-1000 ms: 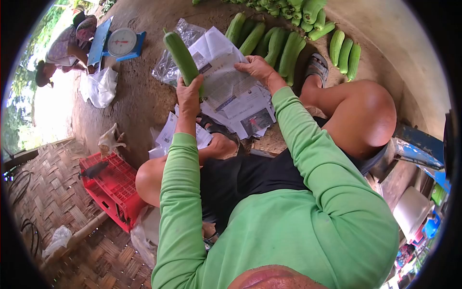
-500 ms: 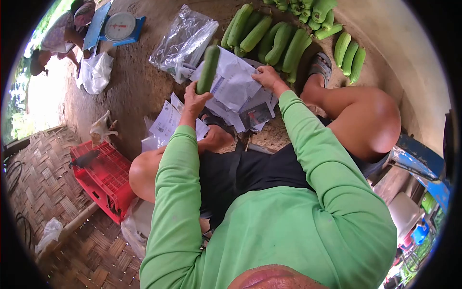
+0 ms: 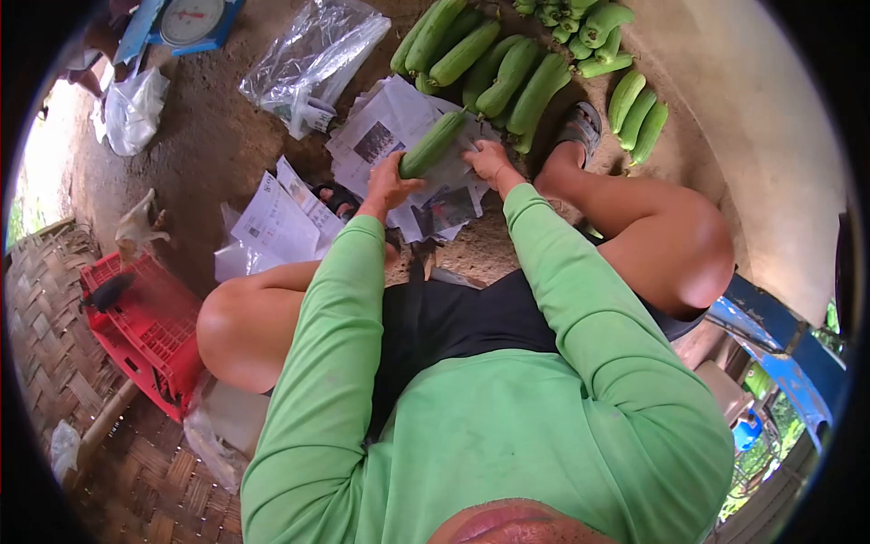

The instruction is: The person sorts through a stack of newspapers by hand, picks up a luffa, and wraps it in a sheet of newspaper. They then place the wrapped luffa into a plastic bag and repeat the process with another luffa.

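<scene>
My left hand (image 3: 390, 186) is wrapped round the lower end of a long green gourd (image 3: 433, 145), which lies tilted over printed paper sheets (image 3: 367, 122). At the right edge of these sheets, my right hand (image 3: 489, 163) pinches the paper, its fingers closed. Beyond the papers, several more green gourds (image 3: 514, 80) lie side by side on the floor. Another stack of white printed sheets (image 3: 276, 218) is to the left of my left hand.
A clear plastic bag (image 3: 313, 59) lies beyond the papers. A blue scale (image 3: 192, 20), a white bag (image 3: 134, 111), a cat (image 3: 138, 225) and a red crate (image 3: 149, 326) are on the left. Three gourds (image 3: 637, 116) and smaller ones (image 3: 594, 27) lie right.
The gourd in my left hand has tipped from nearly upright to a slant over the papers. My view has shifted, so the surroundings appear further left and higher.
</scene>
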A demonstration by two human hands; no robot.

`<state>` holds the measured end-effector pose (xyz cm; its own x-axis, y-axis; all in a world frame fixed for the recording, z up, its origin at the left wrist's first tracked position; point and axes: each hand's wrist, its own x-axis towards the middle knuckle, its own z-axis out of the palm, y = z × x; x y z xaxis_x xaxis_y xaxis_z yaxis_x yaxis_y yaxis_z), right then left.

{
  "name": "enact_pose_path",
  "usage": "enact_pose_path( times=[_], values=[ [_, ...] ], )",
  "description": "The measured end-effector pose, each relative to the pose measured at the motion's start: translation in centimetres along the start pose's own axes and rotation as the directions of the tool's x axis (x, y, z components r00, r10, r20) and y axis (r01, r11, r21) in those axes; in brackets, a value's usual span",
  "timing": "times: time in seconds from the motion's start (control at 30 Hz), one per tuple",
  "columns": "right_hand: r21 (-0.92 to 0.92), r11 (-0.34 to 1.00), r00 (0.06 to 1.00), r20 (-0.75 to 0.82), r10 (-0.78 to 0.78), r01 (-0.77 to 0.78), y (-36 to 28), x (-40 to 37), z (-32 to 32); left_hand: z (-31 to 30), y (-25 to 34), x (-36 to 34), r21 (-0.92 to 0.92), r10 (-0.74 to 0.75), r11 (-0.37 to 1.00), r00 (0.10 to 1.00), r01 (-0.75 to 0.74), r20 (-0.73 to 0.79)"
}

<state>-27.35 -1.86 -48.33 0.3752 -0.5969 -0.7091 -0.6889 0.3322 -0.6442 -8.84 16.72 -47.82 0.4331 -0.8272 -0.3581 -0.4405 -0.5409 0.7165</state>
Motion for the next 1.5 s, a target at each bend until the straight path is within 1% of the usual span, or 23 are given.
enact_pose_path(
  times=[0.03,0.1,0.13,0.23,0.33,0.43,0.47,0.57,0.67,0.77,0.87,0.93,0.97,1.0,1.1,1.13,1.23,1.27,1.3,1.37,1.4,1.43,1.5],
  values=[
    [-0.016,1.0,1.0,0.02,0.007,-0.006,-0.8,-0.6,-0.4,-0.1,-0.6,0.0,0.065,0.005,0.998,1.0,-0.005,0.002],
    [-0.167,0.986,0.999,0.025,-0.021,0.025,-2.3,-1.4,-1.2,-0.4,-1.1,-0.1,0.197,0.014,0.98,1.0,-0.015,0.007],
    [-0.239,0.97,0.999,0.031,-0.037,0.044,-2.5,-1.4,-1.4,-1.0,0.0,-0.6,0.21,-0.047,0.977,0.999,0.041,0.027],
    [-0.206,0.974,0.996,-0.004,-0.094,0.091,-3.5,-0.9,-1.2,-0.5,0.1,-0.6,0.185,-0.039,0.982,0.999,0.044,-0.032],
    [0.017,1.0,1.0,0.025,-0.016,0.015,-5.3,-1.0,-0.8,0.8,-2.8,1.3,0.058,0.008,0.998,1.0,-0.008,0.013],
    [0.218,0.975,0.998,0.045,0.035,-0.044,-6.9,-0.9,0.4,1.2,-5.0,1.9,-0.371,-0.093,0.923,0.995,0.097,0.029],
    [0.272,0.961,0.998,0.056,0.028,-0.043,-7.0,-0.9,0.9,-0.3,-3.4,1.2,-0.36,-0.111,0.925,0.993,0.121,0.05],
    [0.373,0.926,0.997,0.07,0.039,-0.062,-7.6,-1.4,1.3,-0.8,-3.6,1.5,-0.333,-0.099,0.933,0.986,0.139,0.136],
    [0.343,0.937,0.998,0.051,0.048,-0.062,-7.5,-1.5,1.1,-0.7,-4.4,1.7,-0.367,-0.084,0.922,0.989,0.123,0.121],
    [0.353,0.933,0.997,0.059,0.051,-0.069,-7.6,-1.8,0.9,-0.5,-4.2,1.4,-0.507,-0.133,0.852,0.991,0.129,0.028],
    [0.291,0.953,0.994,0.091,0.062,-0.086,-7.8,-2.0,0.4,-2.6,-1.0,-1.8,-0.519,-0.26,0.828,0.965,0.212,-0.02],
    [0.306,0.948,0.995,0.087,0.059,-0.083,-7.3,-1.7,0.2,-1.8,-0.2,-4.5,-0.126,-0.097,0.989,0.988,0.082,-0.12],
    [0.313,0.946,0.994,0.09,0.054,-0.08,-7.2,-1.6,0.2,-1.5,0.1,-5.7,0.089,-0.005,0.996,0.989,0.018,-0.145],
    [0.314,0.945,0.993,0.099,0.06,-0.089,-7.1,-1.5,0.2,-1.4,0.3,-6.5,0.057,0.054,0.997,0.986,-0.046,-0.157],
    [0.32,0.942,0.989,0.135,0.059,-0.1,-7.3,-1.0,0.5,-0.2,-1.1,-6.0,0.115,0.097,0.991,0.975,-0.075,-0.201],
    [0.317,0.943,0.987,0.152,0.051,-0.098,-7.6,-0.8,0.4,-0.1,-1.5,-5.6,0.026,0.095,0.995,0.964,-0.091,-0.247],
    [0.341,0.936,0.986,0.165,0.028,-0.084,-8.3,-0.9,0.2,0.3,-2.8,-4.6,-0.169,-0.017,0.985,0.958,-0.034,-0.287],
    [0.365,0.929,0.987,0.158,0.01,-0.068,-8.3,-0.5,0.4,0.3,-2.6,-4.6,-0.114,-0.009,0.993,0.942,-0.031,-0.336],
    [0.39,0.919,0.989,0.151,-0.008,-0.052,-8.3,-0.2,0.6,0.1,-2.5,-4.4,-0.184,-0.107,0.982,0.932,0.045,-0.345],
    [0.295,0.953,0.997,0.019,-0.078,0.069,-9.4,-0.5,1.1,-0.1,-2.0,-4.0,-0.324,-0.297,0.927,0.894,0.187,-0.334],
    [0.24,0.963,0.992,-0.05,-0.113,0.122,-9.8,-0.6,1.4,0.1,-3.0,-3.3,-0.35,-0.311,0.916,0.898,0.196,-0.312],
    [0.06,0.957,0.957,-0.079,-0.279,0.284,-9.9,-0.5,1.6,0.8,-5.2,-2.2,-0.377,-0.323,0.903,0.902,0.204,-0.285],
    [-0.312,0.779,0.813,-0.033,-0.581,0.544,-10.5,0.2,2.6,1.4,-6.0,-1.5,-0.432,-0.369,0.871,0.892,0.234,-0.261]
  ],
)
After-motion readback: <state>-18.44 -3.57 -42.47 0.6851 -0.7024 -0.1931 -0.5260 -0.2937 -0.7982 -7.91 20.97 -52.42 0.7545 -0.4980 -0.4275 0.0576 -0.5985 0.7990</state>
